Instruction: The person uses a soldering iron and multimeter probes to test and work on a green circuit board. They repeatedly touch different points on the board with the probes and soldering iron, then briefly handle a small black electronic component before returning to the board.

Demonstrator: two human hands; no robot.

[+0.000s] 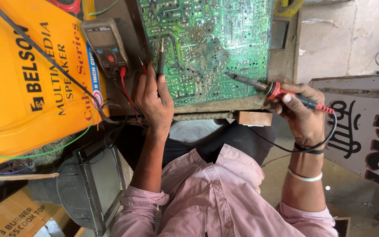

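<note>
A large green circuit board [207,44], solder side up, lies on a worn bench. My left hand [154,103] rests at the board's near left edge and holds two thin meter probes [160,59], one black and one red, upright between its fingers. My right hand [303,116] grips the red and black handle of a soldering iron [277,91]; its dark tip points left and touches the board near its lower right area. The iron's black cord loops under my right wrist.
A grey multimeter [106,46] with red and black leads lies left of the board. An orange cardboard box [27,74] fills the left side. A small wooden block [254,118] sits at the bench edge. A grey metal unit [91,184] stands at lower left; a printed signboard [365,127] leans at right.
</note>
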